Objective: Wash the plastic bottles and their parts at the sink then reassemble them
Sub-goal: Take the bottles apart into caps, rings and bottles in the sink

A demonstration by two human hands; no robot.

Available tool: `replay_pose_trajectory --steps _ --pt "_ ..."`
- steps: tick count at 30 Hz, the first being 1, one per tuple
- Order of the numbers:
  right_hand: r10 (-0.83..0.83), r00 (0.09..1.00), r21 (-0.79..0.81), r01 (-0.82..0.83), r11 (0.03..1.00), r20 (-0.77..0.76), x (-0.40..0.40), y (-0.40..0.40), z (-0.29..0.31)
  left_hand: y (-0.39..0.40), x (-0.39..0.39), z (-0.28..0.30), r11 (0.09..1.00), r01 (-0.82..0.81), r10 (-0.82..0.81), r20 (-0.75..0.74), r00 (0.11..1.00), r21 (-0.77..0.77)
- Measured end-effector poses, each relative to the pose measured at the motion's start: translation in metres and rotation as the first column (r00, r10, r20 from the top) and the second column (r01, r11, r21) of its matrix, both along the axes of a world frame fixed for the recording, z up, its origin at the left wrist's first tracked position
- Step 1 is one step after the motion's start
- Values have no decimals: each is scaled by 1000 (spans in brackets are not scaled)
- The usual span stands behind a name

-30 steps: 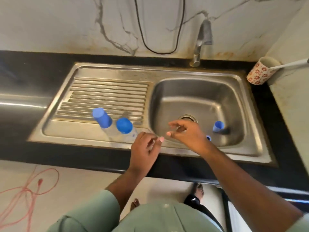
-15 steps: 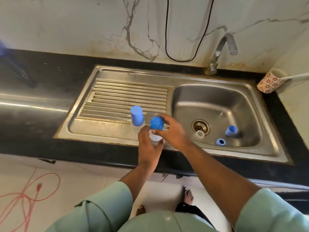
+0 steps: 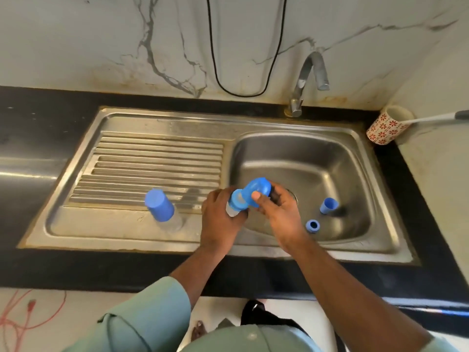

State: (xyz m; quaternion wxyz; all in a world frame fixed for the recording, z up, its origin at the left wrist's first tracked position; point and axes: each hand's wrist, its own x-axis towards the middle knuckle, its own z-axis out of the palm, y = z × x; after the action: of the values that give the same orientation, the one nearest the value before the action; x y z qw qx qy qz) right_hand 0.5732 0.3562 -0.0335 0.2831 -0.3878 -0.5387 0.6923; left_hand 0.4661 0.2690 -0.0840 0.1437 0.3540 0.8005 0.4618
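The left hand (image 3: 223,214) is gripping a clear bottle (image 3: 232,208) upright over the sink (image 3: 355,245) edge, while the right hand (image 3: 276,207) is pinching its blue cap (image 3: 258,190), tilting off just right of the neck. Another capped bottle (image 3: 162,208) is standing left.

marble wall (image 3: 101,41), black counter (image 3: 38,118), pale floor (image 3: 83,301)

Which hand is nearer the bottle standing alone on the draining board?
Left. The left hand is just right of that bottle; the right hand is farther right, over the basin.
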Motion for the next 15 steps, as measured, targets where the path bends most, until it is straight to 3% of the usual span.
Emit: replay_pose_trajectory --steps 4,10,15 --pt "-104 986 -262 68 963 -127 -1 59 -13 47 3 2 999 -9 9 9 1000 -45" --pt "-88 985 -438 16 899 -145 -20 130 -39 95 -7 -6 991 -41 43 18 999 -131" --pt "-254 933 -678 16 735 -253 -40 181 -65 121 -13 -6 995 -62 75 170 983 -78"
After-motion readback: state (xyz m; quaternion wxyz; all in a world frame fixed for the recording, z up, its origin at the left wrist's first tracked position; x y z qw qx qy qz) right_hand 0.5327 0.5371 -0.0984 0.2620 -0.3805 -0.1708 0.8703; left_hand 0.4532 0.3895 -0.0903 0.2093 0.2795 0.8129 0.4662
